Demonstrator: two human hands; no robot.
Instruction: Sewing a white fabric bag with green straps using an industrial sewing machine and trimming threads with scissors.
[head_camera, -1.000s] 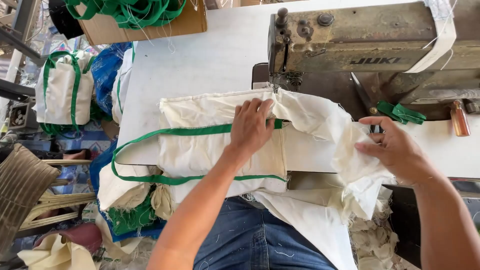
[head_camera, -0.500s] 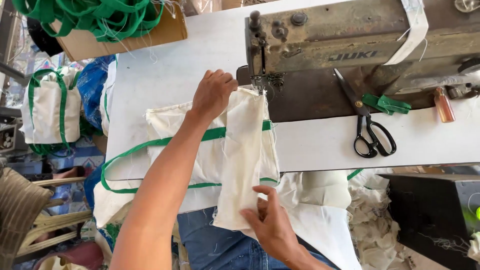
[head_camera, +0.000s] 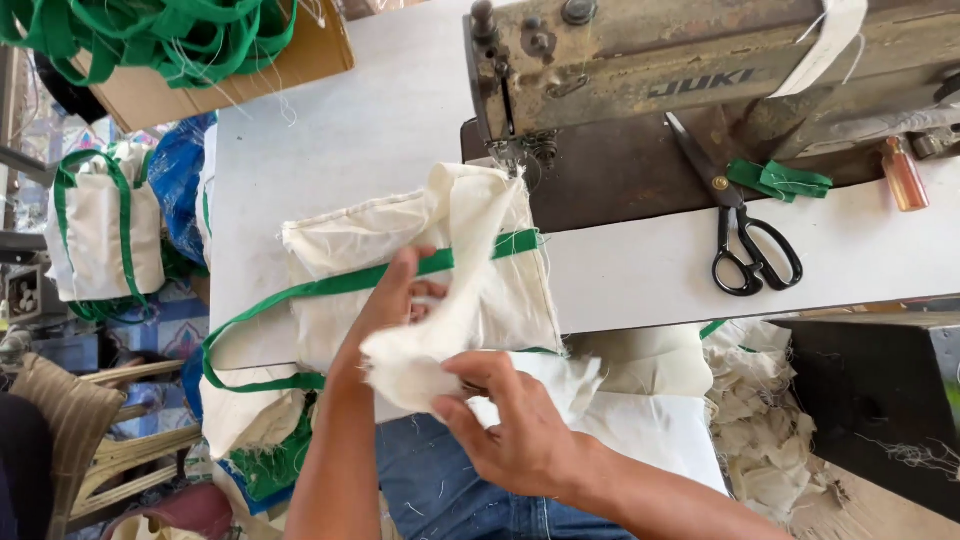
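My fingers pinch matt, frayed cream cotton cloth bag with green woven strap; beside it, worn dull metal sewing machine.

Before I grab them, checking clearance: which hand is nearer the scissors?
Right hand, low beside the cloth; scissors lie farther right. Left hand is farther.

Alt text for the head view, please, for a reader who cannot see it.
Both hands, left and right, hold a fold of a cream cloth bag with green straps on a white table, just in front of an old sewing machine. Black scissors lie to the right, and a box of green strapping sits at the far left.
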